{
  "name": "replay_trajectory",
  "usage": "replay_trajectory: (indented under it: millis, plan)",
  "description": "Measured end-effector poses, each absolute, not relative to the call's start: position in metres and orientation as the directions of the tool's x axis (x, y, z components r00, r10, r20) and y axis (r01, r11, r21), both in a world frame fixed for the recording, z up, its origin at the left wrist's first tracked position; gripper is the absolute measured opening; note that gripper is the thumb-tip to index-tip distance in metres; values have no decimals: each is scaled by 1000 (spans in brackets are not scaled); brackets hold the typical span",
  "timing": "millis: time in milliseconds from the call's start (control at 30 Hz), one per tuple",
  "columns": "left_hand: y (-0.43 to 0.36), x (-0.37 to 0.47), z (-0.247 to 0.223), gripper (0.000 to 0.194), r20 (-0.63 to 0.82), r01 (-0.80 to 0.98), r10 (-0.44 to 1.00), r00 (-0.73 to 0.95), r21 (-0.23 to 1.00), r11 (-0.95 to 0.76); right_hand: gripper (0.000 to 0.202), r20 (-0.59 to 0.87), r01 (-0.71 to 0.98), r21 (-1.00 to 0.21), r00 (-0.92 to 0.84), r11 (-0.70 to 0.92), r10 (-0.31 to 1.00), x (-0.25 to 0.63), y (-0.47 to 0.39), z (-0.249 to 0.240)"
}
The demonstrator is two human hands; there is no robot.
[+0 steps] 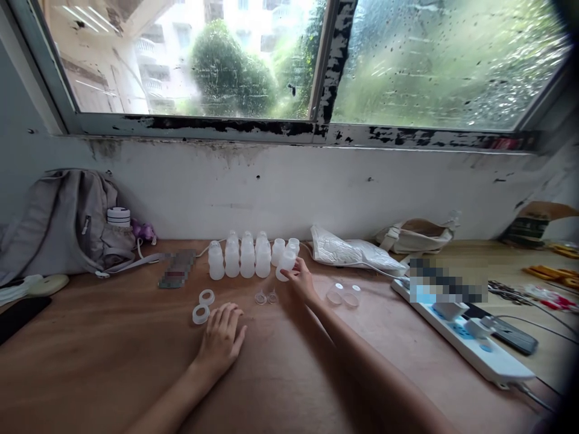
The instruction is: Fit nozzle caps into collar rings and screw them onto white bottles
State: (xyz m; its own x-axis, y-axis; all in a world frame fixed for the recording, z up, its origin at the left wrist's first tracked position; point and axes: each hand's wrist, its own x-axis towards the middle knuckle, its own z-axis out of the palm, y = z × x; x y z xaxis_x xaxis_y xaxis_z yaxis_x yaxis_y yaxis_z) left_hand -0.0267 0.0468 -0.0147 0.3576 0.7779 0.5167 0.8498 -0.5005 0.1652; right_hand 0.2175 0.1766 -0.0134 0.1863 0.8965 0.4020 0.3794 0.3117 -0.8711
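My right hand (300, 279) has its fingers around the side of a small frosted plastic bottle (283, 266) without a cap, at the right end of a group of bottles. Several similar bottles (231, 259) with tops on stand upright in rows to its left. Behind the held one are two open-necked bottles (278, 250). My left hand (222, 337) lies flat on the table, fingers stretched, holding nothing. Just beyond its fingertips are two translucent rings (201, 313). Two small clear funnel-like pieces (260, 298) lie between my hands. Two clear domed caps (335, 295) rest right of my right wrist.
A grey backpack (75, 223) leans at the left wall. A white plastic packet (353, 250) and a beige bag (414, 236) lie against the back wall. A white power strip (465, 337) with plugs and cords runs along the right. A phone (515, 334) is beside it.
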Motion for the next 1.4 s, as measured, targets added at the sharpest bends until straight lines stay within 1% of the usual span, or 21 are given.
replay_trajectory:
  millis: [100,200,267,367,467,500,567,600,667,733,800,867,933,1033,1100,1133,1200,1267,1300,1367,1400]
  plan:
    - [57,-40,-9,14,514,906,812,277,143,-399,49,407,398,-863,186,311,894,209,186,-25]
    - [66,-55,-3,15,508,955,840,190,104,-279,47,412,409,-857,183,312,893,204,194,-32]
    - [70,-63,-1,21,476,982,872,111,84,-171,44,415,417,-853,177,314,893,204,196,-35]
    - [74,-72,-1,35,376,998,926,-33,53,14,39,418,435,-844,166,314,893,204,198,-36]
    - [78,-77,-5,43,284,993,952,-116,49,107,41,441,463,-825,166,325,882,204,199,-36]
    - [79,-78,-6,41,264,992,956,-124,72,108,43,455,477,-815,177,329,873,205,198,-36]
    - [80,-78,-9,33,252,982,962,-107,175,64,41,492,511,-792,210,334,845,205,191,-33]
    - [80,-77,-9,28,270,968,959,-80,249,11,38,511,530,-778,220,338,831,206,185,-32]
    - [78,-73,-8,23,353,903,935,0,401,-152,28,542,566,-742,191,359,818,207,168,-29]
    - [73,-65,-6,23,440,798,894,87,507,-327,21,549,588,-700,81,405,832,206,147,-27]
    - [66,-55,-4,25,446,685,883,148,598,-417,19,534,629,-628,-80,458,842,204,127,-26]
    - [61,-44,-4,25,386,568,904,181,710,-417,25,495,704,-511,-227,492,839,202,113,-27]
    - [59,-31,-6,27,323,417,925,199,827,-378,22,466,741,-448,-285,501,837,200,108,-28]
    - [64,-13,-11,37,204,133,949,241,962,-240,17,480,710,-493,-260,503,838,200,109,-30]
    - [71,-3,-15,41,111,-16,949,296,994,-112,19,496,690,-516,-242,507,834,200,108,-30]
    - [74,1,-16,39,82,-57,945,315,996,-68,20,509,683,-511,-248,521,824,200,106,-30]
    - [79,7,-19,31,78,-65,949,306,996,-61,22,548,664,-467,-300,584,781,197,101,-29]
    - [80,9,-20,25,138,16,958,251,989,-147,24,594,641,-395,-368,658,715,193,95,-29]
    - [79,8,-19,23,186,94,958,219,973,-211,26,610,637,-363,-390,680,690,190,92,-29]
    - [73,4,-15,21,316,292,930,187,886,-360,27,618,655,-338,-387,676,684,186,89,-30]
    - [69,2,-12,22,392,385,896,208,809,-443,27,614,674,-340,-369,656,698,185,89,-30]
